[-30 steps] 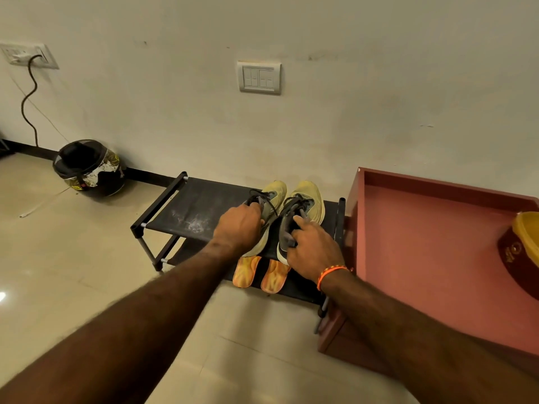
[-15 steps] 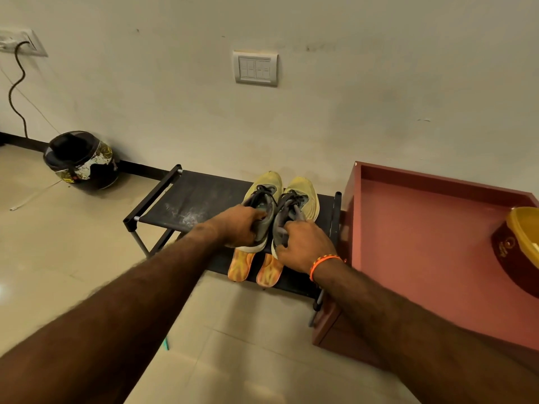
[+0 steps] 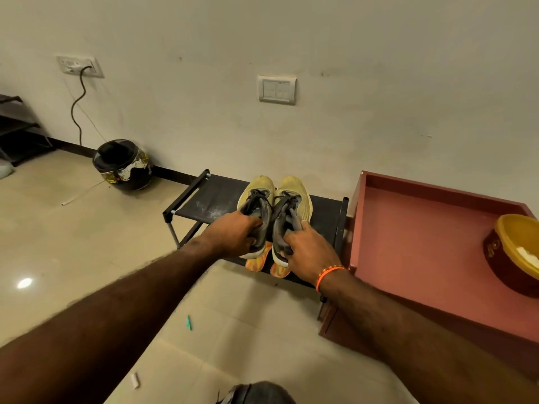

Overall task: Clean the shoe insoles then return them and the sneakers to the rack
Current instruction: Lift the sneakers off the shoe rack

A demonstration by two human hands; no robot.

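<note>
Sneakers (image 3: 274,205), yellow w/ grey laces, sat side by side on the black rack's (image 3: 186,196) top shelf by the wall. Left hand (image 3: 236,233) gripped one heel, right hand (image 3: 309,252) the other. Orange insoles (image 3: 256,260) showed just under the heels. Likely the final return step; next move probably calls for letting go of both shoes.

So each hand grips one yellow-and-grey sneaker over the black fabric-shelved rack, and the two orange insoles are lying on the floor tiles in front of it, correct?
Not quite. The head view shows the two orange insoles lying on the black fabric-shelved rack under the sneakers, not on the floor. The rest holds: left hand and right hand each grip one yellow-and-grey sneaker.
</note>
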